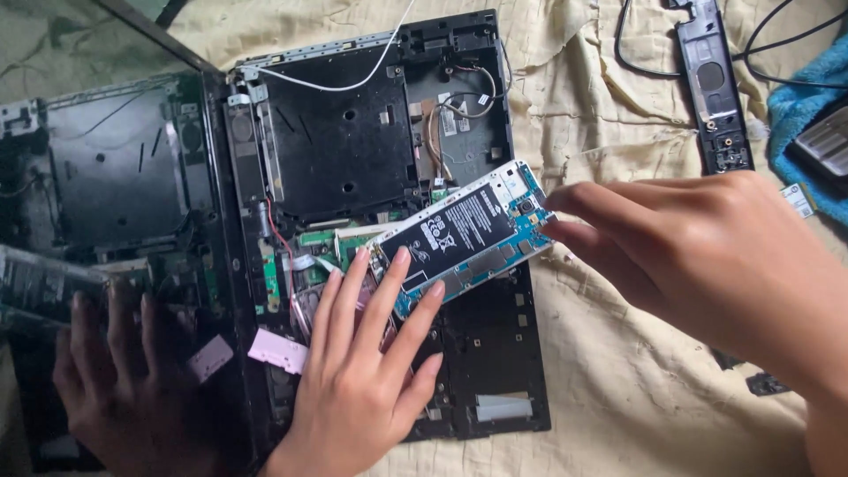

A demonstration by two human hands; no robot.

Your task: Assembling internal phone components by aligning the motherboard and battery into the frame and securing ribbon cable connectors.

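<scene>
An opened phone (464, 237), its back cover off, shows a black battery and a blue circuit board. It lies tilted over a dismantled black laptop base (353, 141). My left hand (353, 380) has its fingers spread on the phone's lower-left end and holds it there. My right hand (707, 256) comes in from the right, and its fingertips pinch the phone's upper-right corner near the camera. The glossy laptop screen (106, 203) at the left reflects my left hand.
Everything lies on a crumpled beige cloth (618, 380). A pink piece (278, 351) sits on the laptop base near my left wrist. A black speaker bar (714, 88) with cables lies at the top right, beside a blue towel (799, 102).
</scene>
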